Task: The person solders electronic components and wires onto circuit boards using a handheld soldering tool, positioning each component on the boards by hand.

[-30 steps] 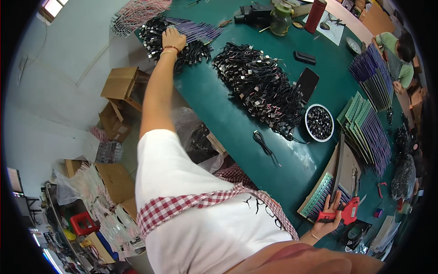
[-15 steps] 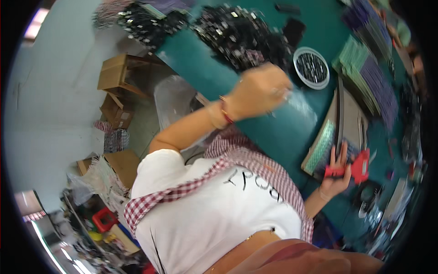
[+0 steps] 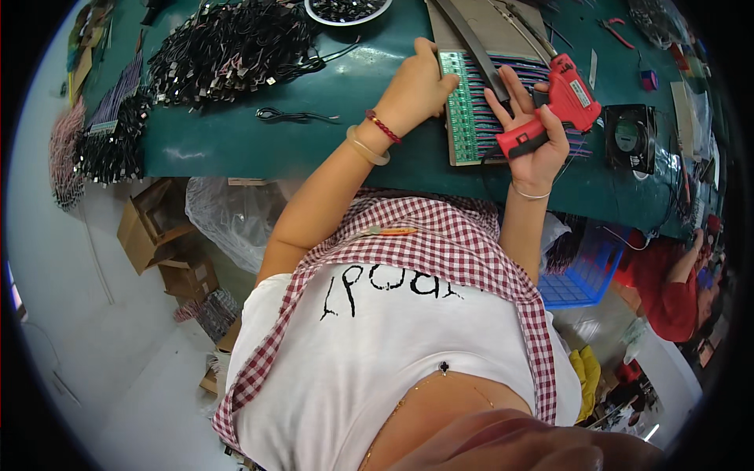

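Two-handed now at green circuit boards — with left hand newly at their edge, pinch unclear, and right hand clasping red gun-shaped tool.

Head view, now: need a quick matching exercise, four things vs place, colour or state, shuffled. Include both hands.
Things
1. Left hand
2. Right hand
3. Bowl
4. Crate

Descriptions
A. Blue, off to the person's right
B. Filled with small dark parts
C. Holding a red glue gun
D. At the left edge of the green circuit boards

Pairs: 1-D, 2-C, 3-B, 4-A
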